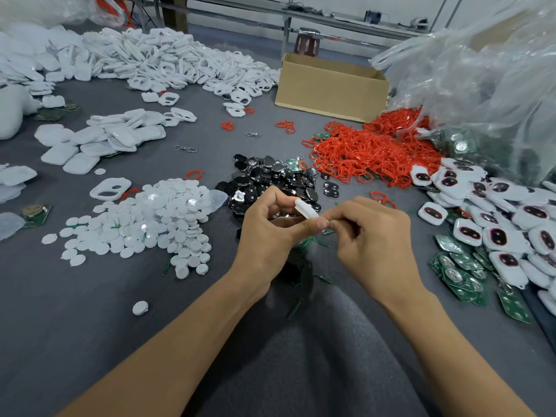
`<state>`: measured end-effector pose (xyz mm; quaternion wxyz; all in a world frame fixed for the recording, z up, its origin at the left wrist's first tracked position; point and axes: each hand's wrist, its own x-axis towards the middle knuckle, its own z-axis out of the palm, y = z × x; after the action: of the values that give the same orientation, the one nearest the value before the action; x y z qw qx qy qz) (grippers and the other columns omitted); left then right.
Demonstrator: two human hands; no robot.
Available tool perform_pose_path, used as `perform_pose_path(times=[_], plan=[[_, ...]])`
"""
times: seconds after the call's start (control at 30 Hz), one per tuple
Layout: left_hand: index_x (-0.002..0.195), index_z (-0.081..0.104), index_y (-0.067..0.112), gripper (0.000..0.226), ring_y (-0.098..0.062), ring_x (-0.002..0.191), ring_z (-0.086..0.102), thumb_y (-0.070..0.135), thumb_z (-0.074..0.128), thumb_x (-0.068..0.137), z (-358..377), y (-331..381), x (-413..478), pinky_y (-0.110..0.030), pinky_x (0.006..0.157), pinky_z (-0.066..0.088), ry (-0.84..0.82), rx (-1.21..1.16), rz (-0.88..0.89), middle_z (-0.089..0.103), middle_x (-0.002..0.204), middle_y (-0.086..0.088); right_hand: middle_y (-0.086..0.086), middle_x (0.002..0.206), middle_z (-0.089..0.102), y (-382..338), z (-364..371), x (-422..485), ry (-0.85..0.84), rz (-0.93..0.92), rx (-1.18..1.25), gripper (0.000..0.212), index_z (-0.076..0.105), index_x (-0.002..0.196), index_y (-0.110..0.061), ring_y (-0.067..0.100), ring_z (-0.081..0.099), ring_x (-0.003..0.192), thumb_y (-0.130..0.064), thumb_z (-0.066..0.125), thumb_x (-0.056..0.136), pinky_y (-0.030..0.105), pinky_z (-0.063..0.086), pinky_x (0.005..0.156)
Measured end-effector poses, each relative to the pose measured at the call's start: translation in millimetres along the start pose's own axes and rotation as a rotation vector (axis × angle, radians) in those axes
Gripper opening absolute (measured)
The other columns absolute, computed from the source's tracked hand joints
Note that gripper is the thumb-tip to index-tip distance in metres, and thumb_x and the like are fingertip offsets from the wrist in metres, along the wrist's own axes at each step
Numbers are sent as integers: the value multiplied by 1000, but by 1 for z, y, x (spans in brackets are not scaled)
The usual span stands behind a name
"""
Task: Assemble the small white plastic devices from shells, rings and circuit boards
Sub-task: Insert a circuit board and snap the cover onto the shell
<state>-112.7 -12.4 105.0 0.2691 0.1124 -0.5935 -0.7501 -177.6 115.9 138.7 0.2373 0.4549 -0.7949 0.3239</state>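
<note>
Above the pile of black parts (pixel 270 179), both hands hold the white shell (pixel 307 209) edge-up: the left hand (pixel 267 227) curls round it, the right hand (pixel 376 236) pinches its near end with bent fingers. Pressing evenly along the rim should likely seat it without skewing.

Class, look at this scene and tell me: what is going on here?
A person's left hand and right hand pinch one small white shell between them above the grey surface. Piles of red rings, white discs, black parts and green circuit boards lie around; white units with red rims are heaped at the right.
</note>
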Motion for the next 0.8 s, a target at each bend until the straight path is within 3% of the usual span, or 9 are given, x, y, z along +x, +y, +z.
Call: perform_pose_path(times=[0.13,0.4,0.57,0.8], plan=[[81,53,8,39,-13,72,69,2,87,61,-1,-2,1,-26,69,58,43,54,37,72,79,1,4,64,62,-3,3,-2,6,35,-20,22,71,72,-10,25,56,56,12,69,71,30,37,55],[74,53,16,35,-3,66,65,6,85,64,1,3,1,-16,63,51,98,24,84,70,70,12,6,64,59,-12,9,-1,78,63,-49,14,68,73,-7,27,54,54,7,68,75,35,37,54],[78,53,11,32,-4,66,64,5,83,67,1,3,1,-18,65,53,83,-32,72,69,70,9,6,66,62,-13,10,0,104,69,-24,12,68,74,-7,25,56,55,5,69,76,37,43,52],[88,58,6,39,-17,78,68,19,80,59,0,5,2,-27,71,58,32,-205,-61,70,85,-6,1,69,63,-12,8,-1,129,77,13,12,71,78,-9,11,49,63,3,70,78,15,35,59]])
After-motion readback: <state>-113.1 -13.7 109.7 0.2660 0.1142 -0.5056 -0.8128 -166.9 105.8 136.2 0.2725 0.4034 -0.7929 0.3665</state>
